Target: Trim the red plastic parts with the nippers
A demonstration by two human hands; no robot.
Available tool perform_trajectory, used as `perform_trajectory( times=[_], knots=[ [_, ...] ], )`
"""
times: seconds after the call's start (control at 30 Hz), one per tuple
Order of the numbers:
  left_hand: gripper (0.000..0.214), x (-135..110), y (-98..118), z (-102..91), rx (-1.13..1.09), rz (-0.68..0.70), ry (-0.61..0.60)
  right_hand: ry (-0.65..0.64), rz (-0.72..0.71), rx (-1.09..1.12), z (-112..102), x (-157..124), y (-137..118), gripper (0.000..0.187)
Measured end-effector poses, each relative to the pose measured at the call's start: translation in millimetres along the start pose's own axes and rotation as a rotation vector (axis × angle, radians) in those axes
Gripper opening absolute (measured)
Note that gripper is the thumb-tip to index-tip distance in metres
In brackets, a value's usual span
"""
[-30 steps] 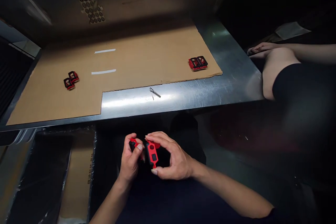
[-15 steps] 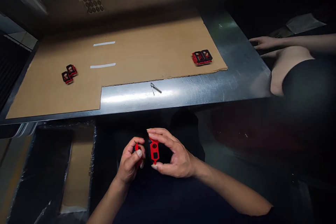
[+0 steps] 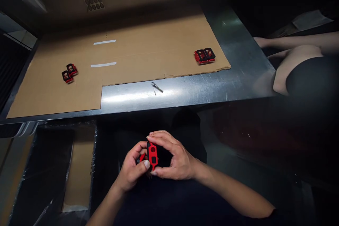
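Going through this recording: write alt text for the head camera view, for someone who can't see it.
The left hand and right hand hold a red-and-black plastic part in front of the person, below a steel table. On the table's cardboard sheet lie two clusters of similar parts. Another person's arm shows at right.

A steel table carries cardboard — one red-black stack left, another right — plus a metal clip.

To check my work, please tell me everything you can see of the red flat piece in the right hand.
The flat, elongated red plastic piece stands upright, a round hole above a squarish one, dark material along its left edge. The right hand pinches it, fingers above, thumb below. Beside it, the left hand holds another, mostly hidden red piece.
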State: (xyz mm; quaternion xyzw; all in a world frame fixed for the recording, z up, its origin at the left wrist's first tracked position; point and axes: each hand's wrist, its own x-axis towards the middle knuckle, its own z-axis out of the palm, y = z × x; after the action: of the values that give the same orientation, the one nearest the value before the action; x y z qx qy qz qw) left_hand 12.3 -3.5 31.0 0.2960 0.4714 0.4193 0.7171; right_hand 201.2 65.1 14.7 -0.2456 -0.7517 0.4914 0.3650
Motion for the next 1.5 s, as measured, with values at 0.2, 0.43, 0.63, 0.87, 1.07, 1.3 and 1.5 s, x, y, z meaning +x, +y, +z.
perform_trajectory(
  times=[0.2,0.43,0.63,0.87,1.07,1.3,1.5],
  knots=[
    [0.048,2,-7,-0.8,-0.102,-0.031,-0.044,0.005,0.018,0.006,-1,-1,-1,0.081],
    [0.053,-3,-12,-2.7,-0.054,-0.029,0.034,0.002,0.416,0.351,-24,-9,1,0.043],
    [0.057,-6,-9,-2.0,0.078,-0.038,0.046,-0.046,0.708,0.845,-15,-11,5,0.041],
    [0.055,-11,-11,-8.6,0.244,-0.037,0.06,-0.019,0.8,0.96,-6,-5,1,0.041],
    [0.048,-10,-12,-9.5,0.468,0.017,0.106,-0.044,0.829,0.774,-5,2,-8,0.033],
    [0.055,-8,-8,-8.4,0.411,-0.101,0.203,-0.05,0.578,0.443,-6,-4,-12,0.021],
    [0.058,-10,-1,-0.4,0.479,-0.023,0.196,-0.065,0.463,0.319,-6,-9,-8,0.015]
  ],
)
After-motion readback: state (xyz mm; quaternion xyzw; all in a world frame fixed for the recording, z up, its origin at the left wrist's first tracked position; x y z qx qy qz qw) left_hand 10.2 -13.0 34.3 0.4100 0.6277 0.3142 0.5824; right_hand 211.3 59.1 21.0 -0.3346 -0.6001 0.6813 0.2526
